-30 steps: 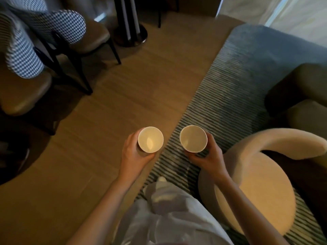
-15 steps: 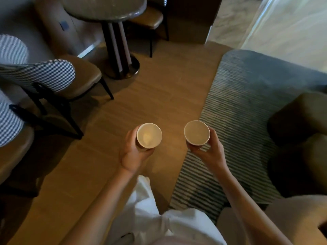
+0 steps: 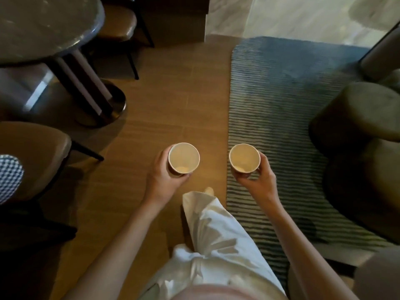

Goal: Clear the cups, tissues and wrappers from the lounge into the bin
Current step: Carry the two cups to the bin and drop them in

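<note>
We carry one cup in each of our hands: the left hand (image 3: 161, 180) wraps the left cup (image 3: 184, 158), the right hand (image 3: 258, 180) grips the right cup (image 3: 244, 158), both at centre frame above the floor (image 3: 173, 94). Both stand upright, mouths up, long axes vertical. We should keep them level while walking; no bin shows yet. The bench (image 3: 43, 24) sits upper left.
</note>
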